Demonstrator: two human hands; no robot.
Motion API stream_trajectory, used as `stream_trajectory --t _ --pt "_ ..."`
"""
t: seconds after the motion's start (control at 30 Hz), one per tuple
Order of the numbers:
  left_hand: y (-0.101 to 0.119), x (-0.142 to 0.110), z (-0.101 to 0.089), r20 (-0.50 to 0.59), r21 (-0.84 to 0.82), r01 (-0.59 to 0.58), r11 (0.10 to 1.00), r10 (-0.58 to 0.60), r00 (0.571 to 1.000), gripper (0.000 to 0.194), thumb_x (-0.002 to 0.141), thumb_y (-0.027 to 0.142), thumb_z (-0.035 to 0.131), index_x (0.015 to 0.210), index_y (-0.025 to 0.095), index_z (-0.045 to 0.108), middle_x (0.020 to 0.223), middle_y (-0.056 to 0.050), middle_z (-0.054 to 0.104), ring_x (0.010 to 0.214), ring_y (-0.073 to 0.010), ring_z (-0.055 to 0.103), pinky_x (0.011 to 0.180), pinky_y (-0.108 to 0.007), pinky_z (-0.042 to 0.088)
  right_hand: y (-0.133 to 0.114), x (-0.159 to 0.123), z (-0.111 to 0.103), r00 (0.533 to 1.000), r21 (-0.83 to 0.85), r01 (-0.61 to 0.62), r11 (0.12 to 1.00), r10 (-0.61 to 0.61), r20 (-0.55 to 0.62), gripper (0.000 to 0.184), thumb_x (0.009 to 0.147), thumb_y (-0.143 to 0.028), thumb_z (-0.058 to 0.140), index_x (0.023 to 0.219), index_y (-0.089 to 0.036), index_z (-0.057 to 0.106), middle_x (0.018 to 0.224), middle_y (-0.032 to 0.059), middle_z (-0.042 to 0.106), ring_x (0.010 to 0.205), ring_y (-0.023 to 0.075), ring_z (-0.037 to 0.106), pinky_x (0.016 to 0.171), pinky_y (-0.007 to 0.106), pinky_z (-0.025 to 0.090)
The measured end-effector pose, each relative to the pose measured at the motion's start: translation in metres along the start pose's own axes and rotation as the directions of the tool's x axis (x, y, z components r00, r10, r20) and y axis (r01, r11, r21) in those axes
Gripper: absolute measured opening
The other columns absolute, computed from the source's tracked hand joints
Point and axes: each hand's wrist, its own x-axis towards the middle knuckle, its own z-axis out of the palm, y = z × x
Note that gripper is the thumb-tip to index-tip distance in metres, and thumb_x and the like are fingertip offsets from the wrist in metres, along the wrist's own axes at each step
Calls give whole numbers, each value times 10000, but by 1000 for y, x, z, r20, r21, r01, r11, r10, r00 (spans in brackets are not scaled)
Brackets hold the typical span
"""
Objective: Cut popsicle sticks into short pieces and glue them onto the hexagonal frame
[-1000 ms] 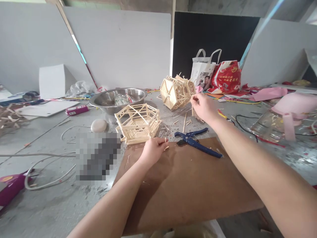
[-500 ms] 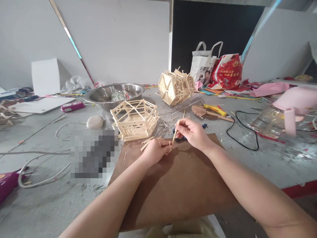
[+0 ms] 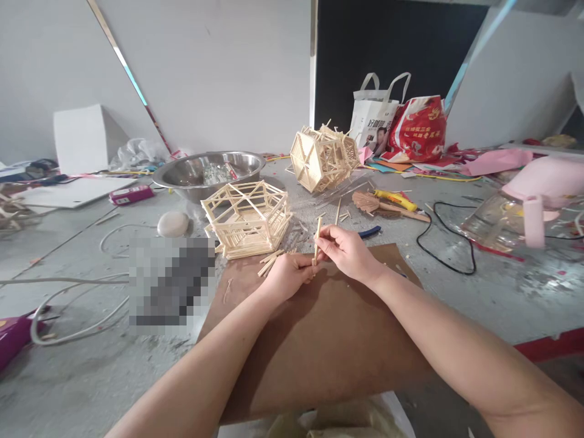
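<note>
Above the brown board (image 3: 319,340), my left hand (image 3: 289,275) is closed in a pinch on a thin wooden stick, most of which its fingers hide. My right hand (image 3: 347,252) grips another wooden stick (image 3: 318,234) between thumb and fingers, held nearly upright. The lower end of that stick meets the left fingertips, and the hands are side by side, almost touching. Just behind my left hand lies a small pile of loose sticks (image 3: 270,263). Beyond them stands an open frame of glued sticks (image 3: 249,222) with a many-sided outline.
Farther back are a denser stick structure (image 3: 322,159) and a steel basin (image 3: 168,176) holding clear material. A yellow-handled tool (image 3: 395,199), a black cord (image 3: 429,243) and a pink-lidded clear jug (image 3: 502,213) lie to the right. A white mouse-shaped object (image 3: 173,224) is at left.
My right hand has moved left and slightly down, bringing its stick more upright against the left fingertips. The dark blue object behind it shows more. My left hand has hardly moved.
</note>
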Motion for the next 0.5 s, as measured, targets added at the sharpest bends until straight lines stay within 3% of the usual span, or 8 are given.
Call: stream_trajectory --t 0.5 --pt "1 -1 2 -24 -48 31 998 -32 999 250 703 275 468 505 138 535 481 43 533 464 -48 459 463 -146 322 -4 2 -3 997 -139 71 988 -67 28 162 797 -281 394 818 -158 498 673 5 566 605 92 561 587 205 436"
